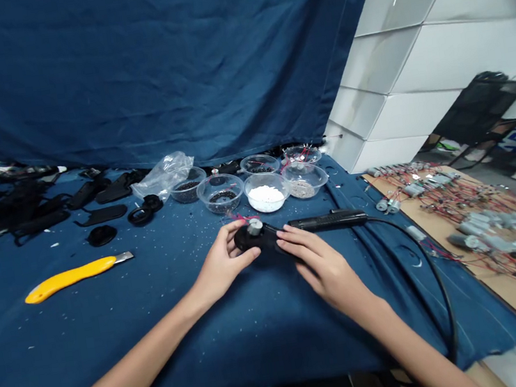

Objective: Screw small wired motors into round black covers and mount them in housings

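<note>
The one camera rides on the person's head and looks forward and down across a table covered in dark blue cloth (pixel 116 344), from just behind its near edge. The forearms enter from the bottom corners, so the left hand (pixel 222 263) and right hand (pixel 325 267) sit close to the lens, just below the middle of the frame, around a round black plastic part (pixel 250 238). Farther off, a hanging navy cloth (pixel 122 65) fills the top, while a white panelled wall (pixel 415 79) and a pale plywood board (pixel 510 291) edge the right side.
</note>
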Action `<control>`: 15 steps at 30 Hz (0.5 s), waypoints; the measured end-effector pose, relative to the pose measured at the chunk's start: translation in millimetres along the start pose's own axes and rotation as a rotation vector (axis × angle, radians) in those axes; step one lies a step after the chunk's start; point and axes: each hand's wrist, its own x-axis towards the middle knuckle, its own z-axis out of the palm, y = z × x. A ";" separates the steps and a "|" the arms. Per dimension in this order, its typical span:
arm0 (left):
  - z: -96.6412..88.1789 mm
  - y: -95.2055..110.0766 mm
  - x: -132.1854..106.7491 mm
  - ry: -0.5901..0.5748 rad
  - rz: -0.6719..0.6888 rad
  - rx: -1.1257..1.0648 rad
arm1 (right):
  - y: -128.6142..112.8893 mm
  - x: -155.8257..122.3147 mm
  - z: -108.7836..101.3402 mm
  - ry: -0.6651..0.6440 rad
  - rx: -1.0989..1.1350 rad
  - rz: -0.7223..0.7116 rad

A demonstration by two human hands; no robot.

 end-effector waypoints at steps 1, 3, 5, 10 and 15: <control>-4.8 -3.1 -0.3 -0.044 -0.013 0.008 | 5.1 -0.9 -0.1 0.004 -0.005 -0.013; -14.8 -7.8 -0.2 -0.135 -0.004 0.117 | 14.6 -2.5 1.4 0.003 -0.012 -0.034; -23.9 -10.4 0.3 -0.221 0.052 0.331 | 22.3 -4.4 4.7 -0.027 -0.014 -0.047; -34.1 -13.9 -0.4 -0.365 0.117 0.758 | 34.4 -11.3 13.9 -0.123 -0.051 -0.046; -29.7 -17.5 -2.8 -0.308 0.133 0.903 | 37.8 -15.4 15.2 -0.167 -0.059 -0.015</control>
